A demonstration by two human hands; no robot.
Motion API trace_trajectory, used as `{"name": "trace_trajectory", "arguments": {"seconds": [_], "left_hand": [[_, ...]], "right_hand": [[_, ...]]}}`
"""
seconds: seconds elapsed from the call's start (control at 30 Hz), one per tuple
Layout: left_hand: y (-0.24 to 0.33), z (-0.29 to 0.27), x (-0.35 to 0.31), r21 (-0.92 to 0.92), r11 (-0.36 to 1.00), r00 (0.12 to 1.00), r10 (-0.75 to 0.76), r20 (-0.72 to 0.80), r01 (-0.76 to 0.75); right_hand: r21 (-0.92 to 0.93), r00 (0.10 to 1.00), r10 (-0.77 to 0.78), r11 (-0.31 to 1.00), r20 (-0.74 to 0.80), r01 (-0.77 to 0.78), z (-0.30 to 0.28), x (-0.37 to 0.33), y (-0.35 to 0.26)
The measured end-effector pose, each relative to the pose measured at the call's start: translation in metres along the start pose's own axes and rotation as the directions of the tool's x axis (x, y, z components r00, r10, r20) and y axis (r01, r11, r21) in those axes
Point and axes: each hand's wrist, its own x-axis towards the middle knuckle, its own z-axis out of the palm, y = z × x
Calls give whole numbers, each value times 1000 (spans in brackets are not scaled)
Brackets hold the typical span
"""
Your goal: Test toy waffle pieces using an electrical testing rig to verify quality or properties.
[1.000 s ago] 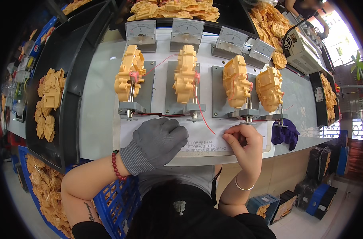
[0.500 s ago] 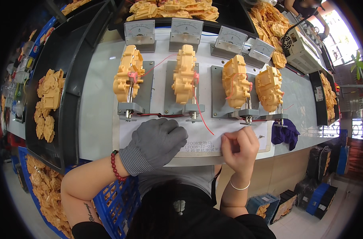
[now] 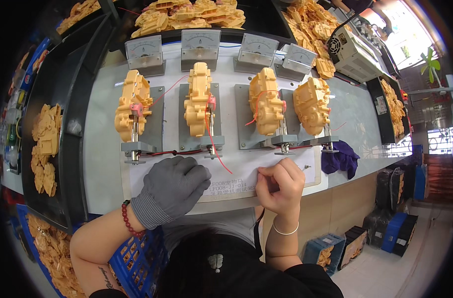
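Note:
My left hand, in a grey knit glove, rests with curled fingers on the printed sheet at the bench's front edge. Its palm side is hidden. To the right, my bare right hand rests on the same sheet, thumb and forefinger pinched together; nothing shows between them. Beyond my hands, yellow plastic gearboxes sit on grey test fixtures: one at far left, a second, a third and one at right. Metal clamps stand before them. A loose red wire hangs from the second gearbox toward the sheet.
Analog meters line up behind the fixtures. Black trays hold yellow gearbox parts at left and far back. A purple cloth and tiny screws lie at right. A blue crate stands below left.
The whole view has shifted, so the bench and fixtures appear farther left and slightly lower. Both hands keep nearly the same closed pose on the sheet.

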Motion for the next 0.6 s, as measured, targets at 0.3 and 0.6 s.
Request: {"name": "trace_trajectory", "arguments": {"seconds": [0.3, 0.6], "left_hand": [[1, -1, 0, 0, 1000, 999, -16, 30, 16], [0, 0, 0, -3, 1000, 1000, -10, 18, 10]], "right_hand": [[-2, 1000, 10, 1000, 14, -10, -3, 0, -2], [20, 999, 15, 1000, 36, -16, -7, 0, -2]]}}
